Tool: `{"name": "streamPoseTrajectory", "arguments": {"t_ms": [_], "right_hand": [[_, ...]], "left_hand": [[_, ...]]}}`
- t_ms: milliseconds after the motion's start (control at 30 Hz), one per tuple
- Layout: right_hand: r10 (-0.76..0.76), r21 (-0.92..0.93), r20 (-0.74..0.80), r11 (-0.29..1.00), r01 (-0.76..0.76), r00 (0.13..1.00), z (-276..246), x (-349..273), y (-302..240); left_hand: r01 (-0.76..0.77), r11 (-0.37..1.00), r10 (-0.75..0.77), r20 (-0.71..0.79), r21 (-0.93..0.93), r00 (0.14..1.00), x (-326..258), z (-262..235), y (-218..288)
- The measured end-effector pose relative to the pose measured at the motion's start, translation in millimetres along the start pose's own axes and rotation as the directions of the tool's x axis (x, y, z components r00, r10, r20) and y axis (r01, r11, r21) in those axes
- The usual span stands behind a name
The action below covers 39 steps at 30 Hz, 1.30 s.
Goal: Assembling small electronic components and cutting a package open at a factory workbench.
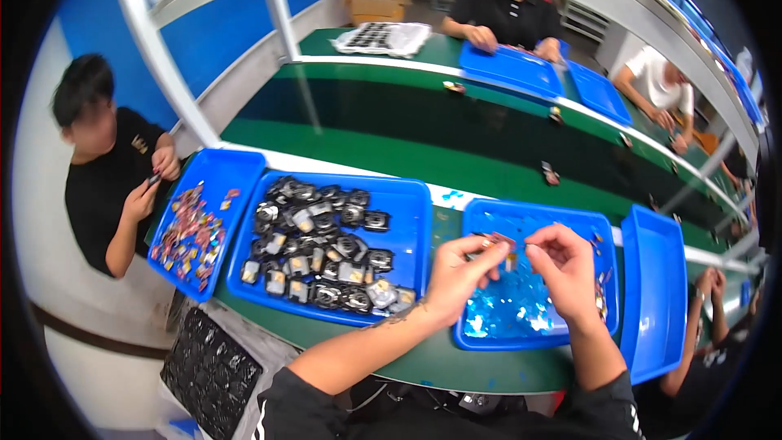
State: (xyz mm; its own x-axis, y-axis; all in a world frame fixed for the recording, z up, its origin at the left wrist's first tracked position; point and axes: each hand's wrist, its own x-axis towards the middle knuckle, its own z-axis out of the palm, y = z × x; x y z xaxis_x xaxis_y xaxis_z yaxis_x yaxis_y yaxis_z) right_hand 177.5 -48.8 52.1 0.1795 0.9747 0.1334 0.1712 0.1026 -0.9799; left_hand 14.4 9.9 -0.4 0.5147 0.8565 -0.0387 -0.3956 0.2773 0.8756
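My left hand (460, 273) pinches a small reddish part (500, 239) between thumb and forefinger, above a blue tray (542, 344). Close by on its right, my right hand (564, 265) has its thumb and forefinger tips drawn together; whatever lies between them is too small to make out. Shiny blue film pieces (509, 310) cover much of the tray under both hands. A few small parts (601, 293) lie along that tray's right side, partly behind my right hand.
A blue tray (425, 236) of black housings stands left, beside another tray (252, 165) of small coloured parts. A blue tray (656, 301) is at right. Beyond runs a green conveyor (391, 138) carrying small parts (551, 173). Co-workers sit around; a metal frame (155, 57) rises at left.
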Motion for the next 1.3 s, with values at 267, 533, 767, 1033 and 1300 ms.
{"name": "streamPoseTrajectory", "arguments": {"t_ms": [267,533,767,1033,1300], "right_hand": [[-0.099,-0.318,-0.072,0.945,0.071,0.992,-27,-22,-20],[-0.088,-0.410,0.048,0.906,0.100,0.995,-15,-19,-27],[-0.067,-0.426,0.062,0.901,0.087,0.996,-8,-16,-25],[-0.120,-0.623,0.097,0.767,0.154,0.988,-12,-33,-18],[-0.055,-0.240,0.076,0.968,0.072,0.996,-5,-1,14]], "left_hand": [[-0.523,0.725,0.497,0.184,0.448,0.848,11,20,-23],[-0.588,0.723,0.552,0.208,0.364,0.807,5,19,-17],[-0.552,0.710,0.537,0.172,0.438,0.826,-1,20,-20],[-0.587,0.713,0.600,0.099,0.383,0.794,10,32,-37],[-0.311,0.857,0.278,0.141,0.411,0.950,-3,0,-8]]}}
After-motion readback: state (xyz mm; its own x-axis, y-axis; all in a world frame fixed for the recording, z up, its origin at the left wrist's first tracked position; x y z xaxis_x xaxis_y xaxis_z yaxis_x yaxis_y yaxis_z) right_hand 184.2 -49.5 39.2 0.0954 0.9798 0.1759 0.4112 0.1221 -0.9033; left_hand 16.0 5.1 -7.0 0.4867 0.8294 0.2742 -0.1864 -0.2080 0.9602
